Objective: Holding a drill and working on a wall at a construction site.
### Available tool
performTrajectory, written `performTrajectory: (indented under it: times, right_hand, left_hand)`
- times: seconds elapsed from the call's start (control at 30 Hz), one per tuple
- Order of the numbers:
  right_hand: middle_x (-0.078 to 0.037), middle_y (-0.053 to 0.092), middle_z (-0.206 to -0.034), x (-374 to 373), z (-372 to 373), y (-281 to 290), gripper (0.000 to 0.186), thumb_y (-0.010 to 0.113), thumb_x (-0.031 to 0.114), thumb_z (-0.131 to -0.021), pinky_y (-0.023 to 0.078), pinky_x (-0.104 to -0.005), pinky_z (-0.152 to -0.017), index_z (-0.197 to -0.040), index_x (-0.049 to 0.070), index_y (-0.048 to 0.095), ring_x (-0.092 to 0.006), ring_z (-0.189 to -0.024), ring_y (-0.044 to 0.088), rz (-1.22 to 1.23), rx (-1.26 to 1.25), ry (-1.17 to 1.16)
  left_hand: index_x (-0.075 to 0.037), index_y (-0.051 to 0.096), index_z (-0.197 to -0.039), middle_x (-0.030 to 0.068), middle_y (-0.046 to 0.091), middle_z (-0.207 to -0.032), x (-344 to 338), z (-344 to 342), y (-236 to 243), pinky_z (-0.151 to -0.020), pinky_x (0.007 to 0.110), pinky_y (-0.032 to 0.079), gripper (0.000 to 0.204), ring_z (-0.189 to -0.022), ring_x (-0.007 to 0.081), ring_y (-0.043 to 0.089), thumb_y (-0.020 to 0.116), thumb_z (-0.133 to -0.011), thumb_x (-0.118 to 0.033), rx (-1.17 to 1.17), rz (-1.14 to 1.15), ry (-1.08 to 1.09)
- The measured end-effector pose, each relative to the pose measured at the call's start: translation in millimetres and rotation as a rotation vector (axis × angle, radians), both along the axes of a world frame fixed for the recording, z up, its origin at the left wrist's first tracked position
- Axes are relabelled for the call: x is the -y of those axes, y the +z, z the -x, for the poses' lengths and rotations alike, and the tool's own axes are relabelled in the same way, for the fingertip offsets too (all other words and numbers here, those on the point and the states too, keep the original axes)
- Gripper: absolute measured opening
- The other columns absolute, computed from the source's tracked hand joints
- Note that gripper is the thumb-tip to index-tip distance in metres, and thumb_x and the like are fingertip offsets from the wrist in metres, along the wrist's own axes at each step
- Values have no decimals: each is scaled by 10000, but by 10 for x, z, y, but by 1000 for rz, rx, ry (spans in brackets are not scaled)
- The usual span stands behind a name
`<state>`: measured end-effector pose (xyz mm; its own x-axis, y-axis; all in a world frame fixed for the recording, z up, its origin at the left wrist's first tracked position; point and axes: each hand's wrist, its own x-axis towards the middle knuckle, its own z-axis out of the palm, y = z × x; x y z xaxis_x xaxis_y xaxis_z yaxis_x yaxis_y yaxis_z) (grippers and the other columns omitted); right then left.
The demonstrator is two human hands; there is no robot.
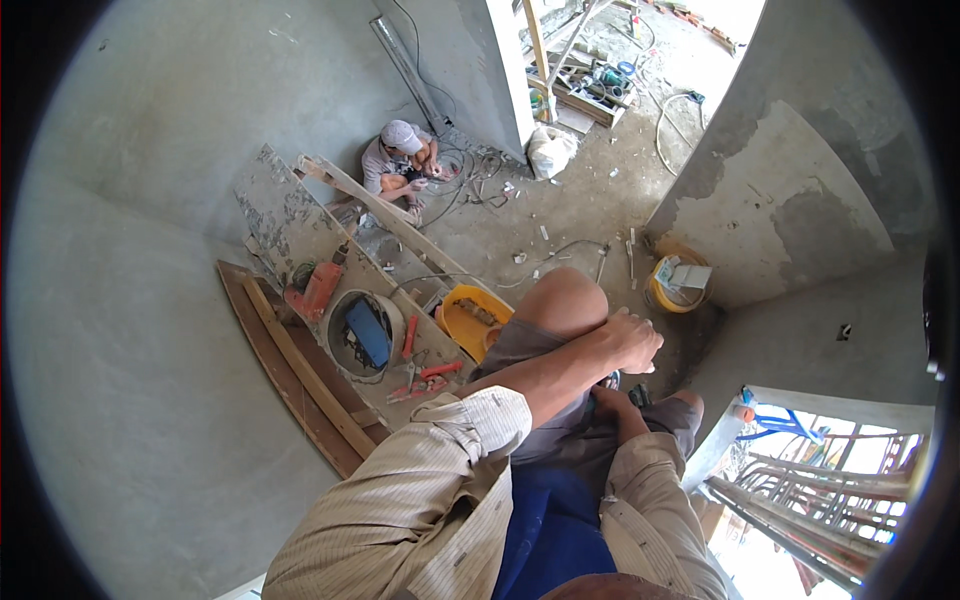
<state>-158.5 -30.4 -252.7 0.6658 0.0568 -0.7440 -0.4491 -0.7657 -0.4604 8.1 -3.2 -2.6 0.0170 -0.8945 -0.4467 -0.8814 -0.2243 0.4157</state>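
My left hand (633, 340) reaches across beside my bent knee, fingers curled; whatever it grips is too hidden to name. Below it, my right hand (613, 398) is closed near a small, partly hidden metallic object (611, 381). To my left, a dusty plank (266, 200) bears an orange-red drill (321, 287), a grey bucket (345, 355) with a blue item (368, 332) inside, and red-handled pliers (437, 373). A yellow tub (463, 318) sits beside the plank.
A co-worker (400, 150) crouches among cables by the far wall. A white sack (550, 153) stands at the doorway, with tools and timber (595, 90) beyond. A yellow bucket (662, 290) is by the right wall. Pipes and scaffolding (800, 480) show through an opening at lower right.
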Motion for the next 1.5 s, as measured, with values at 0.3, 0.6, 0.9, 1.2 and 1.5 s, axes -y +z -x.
performTrajectory:
  times: [0.3,0.6,0.9,1.2,1.5]
  right_hand:
    - [-220,646,-1170,8,8,92,666,708,224,-664,493,-446,-934,-1297,152,514,-386,-1110,616,-18,30,-16]
    - [-246,616,-1230,89,-44,444,691,576,53,-653,469,-441,-986,-1342,89,538,-401,-1150,586,-134,125,-123]
    - [-264,670,-960,423,-65,878,411,686,149,-666,495,-471,-810,-1055,19,652,-424,-950,644,-89,406,-417]
    - [-109,677,-789,611,-293,1615,275,711,227,-847,518,-327,-543,-983,-11,689,-193,-611,644,-454,-202,-437]
    - [-135,677,-805,371,-343,1296,399,730,310,-805,554,-377,-588,-998,-34,677,-234,-648,674,-342,-484,-223]
  left_hand:
    - [-113,696,-1121,117,677,-1170,1,54,-85,-971,467,442,434,-1114,283,641,697,-836,-440,22,27,36]
    - [-145,630,-1266,163,625,-1235,68,-61,28,-967,436,491,502,-1138,319,616,670,-848,-421,-38,-8,11]
    - [-134,580,-1314,196,610,-1269,174,-368,112,-994,460,468,523,-1185,350,584,617,-895,-443,-77,48,41]
    - [-113,552,-1343,195,595,-1300,149,-288,123,-1033,440,445,541,-1216,322,566,602,-911,-433,-93,61,21]
    - [-114,536,-1357,170,589,-1315,177,-293,162,-1037,440,443,559,-1221,306,566,605,-912,-446,-92,-7,23]
